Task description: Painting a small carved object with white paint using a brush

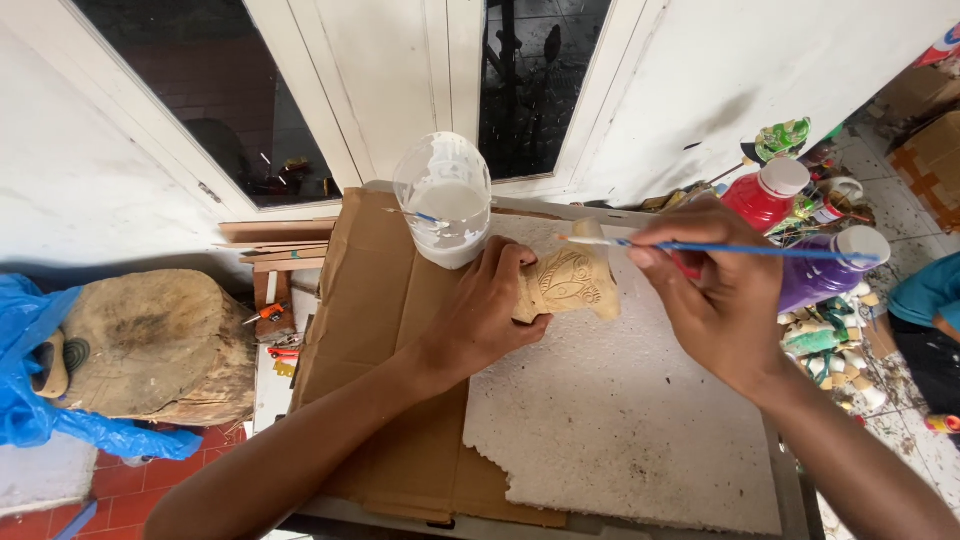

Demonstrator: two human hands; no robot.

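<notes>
**Carved wooden piece getting brush attention on the foam board**

While the left hand (pixel 487 310) is wrapped around the near-left side of a small carved wooden piece (pixel 568 283), pinning it on the white foam board (pixel 620 420), the right hand (pixel 715 295) pinches a thin blue-handled paintbrush (pixel 720 247) with fingers closed tight on it. Brush lies almost level, its tip pointing left and sitting right over the top edge of the carving; can't tell if the bristles actually touch the wood. The carving is pale, with a swirly eye-like pattern cut into its face.

Just beside the left hand, on the far side, stands a clear plastic container (pixel 445 200) of white paint with another small brush in it. It sits where the foam board meets the brown cardboard sheet (pixel 375 320).

Over on the right there's a red paint bottle (pixel 765 192) and a purple paint bottle (pixel 825 272), both white-capped, partly behind the right hand. Far left: a chunky wood block (pixel 160 340) and blue plastic sheeting (pixel 30 370).
</notes>
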